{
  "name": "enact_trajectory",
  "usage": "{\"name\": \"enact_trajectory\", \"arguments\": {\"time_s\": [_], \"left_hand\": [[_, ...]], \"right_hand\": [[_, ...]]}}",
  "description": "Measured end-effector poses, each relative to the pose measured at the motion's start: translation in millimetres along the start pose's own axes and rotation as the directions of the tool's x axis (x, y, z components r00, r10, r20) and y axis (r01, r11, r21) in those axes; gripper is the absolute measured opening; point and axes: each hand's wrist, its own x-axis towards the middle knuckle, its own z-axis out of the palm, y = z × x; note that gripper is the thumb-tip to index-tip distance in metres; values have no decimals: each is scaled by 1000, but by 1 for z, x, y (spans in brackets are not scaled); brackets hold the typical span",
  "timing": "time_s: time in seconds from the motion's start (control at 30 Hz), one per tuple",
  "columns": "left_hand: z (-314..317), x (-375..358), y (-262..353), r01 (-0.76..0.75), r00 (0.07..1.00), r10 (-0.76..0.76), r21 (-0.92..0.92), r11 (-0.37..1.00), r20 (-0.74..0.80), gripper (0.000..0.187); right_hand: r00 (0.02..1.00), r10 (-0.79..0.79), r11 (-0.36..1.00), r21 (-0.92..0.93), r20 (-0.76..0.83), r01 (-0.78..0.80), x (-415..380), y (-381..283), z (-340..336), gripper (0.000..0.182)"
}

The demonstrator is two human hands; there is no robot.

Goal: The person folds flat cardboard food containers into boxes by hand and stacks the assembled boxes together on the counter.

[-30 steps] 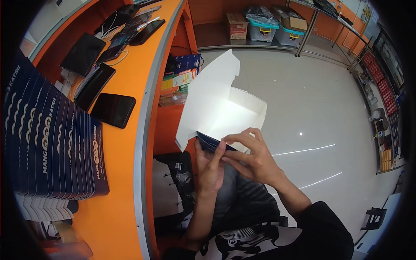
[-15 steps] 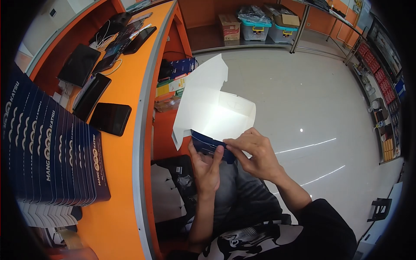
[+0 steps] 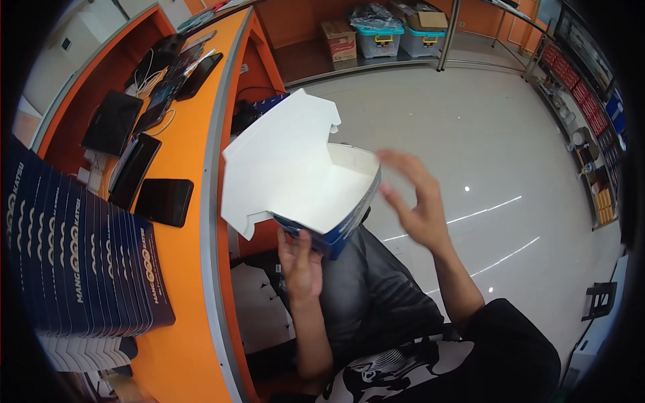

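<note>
A partly folded carton box (image 3: 295, 171), white inside and dark blue outside, is held above my lap with its large lid flap raised toward the upper left. My left hand (image 3: 301, 265) grips the box's near lower-left corner, thumb on the blue side. My right hand (image 3: 420, 201) is at the box's right side, slightly blurred, its fingers apart and the fingertips close to the far right corner; whether they touch the wall is unclear. On the left stands a tall stack of nested dark blue cartons (image 3: 87, 262) with white lettering.
The orange counter (image 3: 201, 134) carries a black phone (image 3: 164, 201), tablets and cables. Below its edge lie flat white cardboard pieces (image 3: 259, 309). Plastic bins (image 3: 379, 41) and a brown box (image 3: 339, 41) sit on a low shelf at the back. Shelves (image 3: 578, 127) line the right.
The box has moved left and turned, showing its blue right side. My right hand has let go of the near blue edge, moved up and right, and spread its fingers.
</note>
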Motion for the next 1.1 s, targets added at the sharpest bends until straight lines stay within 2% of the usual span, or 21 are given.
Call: {"name": "enact_trajectory", "arguments": {"time_s": [0.03,0.07,0.13,0.17,0.2,0.23,0.3,0.33,0.37,0.4,0.43,0.53,0.57,0.63,0.67,0.7,0.73,0.8,0.9,1.03,1.1], "left_hand": [[-13,2,2,45,996,-42,-38,998,76,58],[-18,4,6,98,986,-90,-48,994,140,58],[-26,5,9,157,966,-142,-50,986,217,60],[-29,6,10,235,950,-209,-89,968,230,61],[-30,7,8,312,930,-275,-126,942,243,63],[-30,8,5,319,927,-282,-124,940,247,63],[-23,5,0,226,968,-224,-6,974,111,64],[-18,4,-1,229,967,-227,-4,973,112,64],[-11,4,-2,116,991,-123,133,984,44,64],[-4,4,-2,8,1000,-6,274,962,-9,64],[2,2,-2,8,1000,-5,276,961,-10,64],[32,-9,1,-267,960,278,318,910,10,68],[34,-9,-1,-268,960,281,320,909,7,68],[30,-8,-2,-411,912,369,413,813,181,68],[27,-7,-1,-411,911,371,419,809,178,68],[22,-5,2,-335,942,293,443,832,162,67],[17,-4,4,-257,966,213,463,848,147,67],[14,-1,0,-253,967,218,476,842,128,66],[14,2,-3,-245,969,223,487,838,104,66],[21,-2,1,-292,953,297,478,828,68,60],[19,-2,3,-313,942,334,477,821,43,58]], "right_hand": [[981,170,984,64,-90,-164,-3,17,-3,57],[980,170,985,58,-99,-165,-10,32,-1,57],[948,318,907,283,29,-312,-20,56,3,73],[948,318,909,280,16,-310,-23,57,2,73],[939,305,856,387,158,-343,-27,56,2,78],[914,272,785,480,299,-391,-32,55,3,83],[906,293,809,427,304,-405,-31,43,4,76],[882,346,763,451,321,-463,-30,40,5,73],[855,392,713,476,339,-516,-30,39,6,70],[887,370,766,450,277,-460,-32,44,10,65],[887,370,764,452,277,-460,-32,44,13,65],[900,381,803,407,213,-436,-31,42,16,65],[909,361,821,391,208,-416,-29,38,13,66],[916,342,836,379,208,-398,-27,31,10,67],[932,295,887,303,211,-349,-26,31,5,69],[945,245,929,225,216,-292,-26,31,3,70],[946,242,929,230,215,-290,-27,33,8,70],[942,280,889,321,184,-327,-33,41,18,73],[951,232,864,406,202,-297,-38,50,26,74],[939,261,831,443,223,-336,-38,43,27,75],[958,217,845,456,187,-280,-36,40,27,68]]}}
